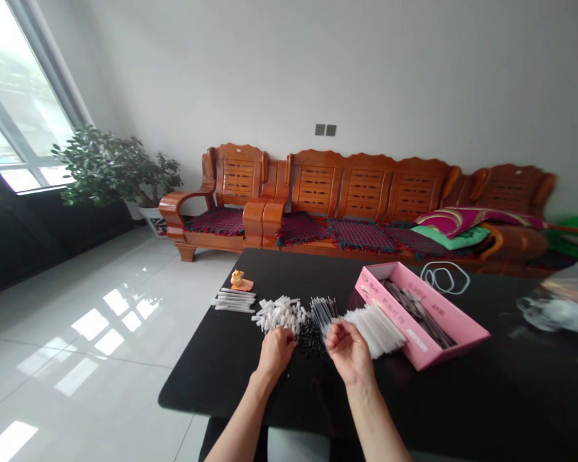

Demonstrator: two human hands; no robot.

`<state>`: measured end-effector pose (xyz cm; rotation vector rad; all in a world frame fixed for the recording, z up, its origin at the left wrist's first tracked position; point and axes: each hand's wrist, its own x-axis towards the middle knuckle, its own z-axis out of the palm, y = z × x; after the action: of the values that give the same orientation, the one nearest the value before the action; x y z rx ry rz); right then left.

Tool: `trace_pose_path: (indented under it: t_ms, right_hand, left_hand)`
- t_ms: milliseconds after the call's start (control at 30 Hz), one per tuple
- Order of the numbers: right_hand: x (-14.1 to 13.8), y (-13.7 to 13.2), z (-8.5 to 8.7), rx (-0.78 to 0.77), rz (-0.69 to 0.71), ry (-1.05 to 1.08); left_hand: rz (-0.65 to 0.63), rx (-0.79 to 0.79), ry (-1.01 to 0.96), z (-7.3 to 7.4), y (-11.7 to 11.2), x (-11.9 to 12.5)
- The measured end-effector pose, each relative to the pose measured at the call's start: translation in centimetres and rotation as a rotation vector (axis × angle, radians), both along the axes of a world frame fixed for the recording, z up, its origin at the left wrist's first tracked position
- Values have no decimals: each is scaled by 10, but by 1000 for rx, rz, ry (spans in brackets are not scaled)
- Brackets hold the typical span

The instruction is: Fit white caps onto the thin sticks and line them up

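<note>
My left hand (275,351), back upward and fingers closed, rests at the near edge of a pile of short white plastic pieces (281,313). Its fingertips are by small black pieces (311,339); whatever they pinch is hidden. My right hand (350,351) is turned palm up with curled fingers, in front of a bundle of thin dark rods (323,310) with pale lower ends. Anything in its grip is too small to make out. Just right of that hand lies a row of translucent white tubes (378,328).
A pink box (414,350) holding dark grey sticks stands on the black table (212,378). Finished-looking grey sticks (235,300) lie at the left beside an orange figurine (238,280). White loops (445,278) and a plastic bag (570,298) are farther right. A wooden sofa stands behind.
</note>
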<state>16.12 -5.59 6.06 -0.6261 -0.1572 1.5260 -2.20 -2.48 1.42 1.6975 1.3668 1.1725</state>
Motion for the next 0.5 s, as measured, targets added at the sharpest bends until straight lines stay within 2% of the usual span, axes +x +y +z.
trace_pose_path:
  t_ms: [133, 333, 400, 500]
  right_hand:
    - [1, 0, -5, -10, -7, -20]
    - [0, -1, -7, -20, -5, 1]
    - [-1, -2, -7, -31, -8, 5]
    - [-4, -2, -4, -55, -20, -32]
  left_hand:
    - [-15, 20, 144, -10, -3, 2]
    - [-3, -12, 110, -14, -1, 3]
    - [-7, -54, 15, -10, -1, 3]
    - [-84, -274, -339, 5, -2, 5]
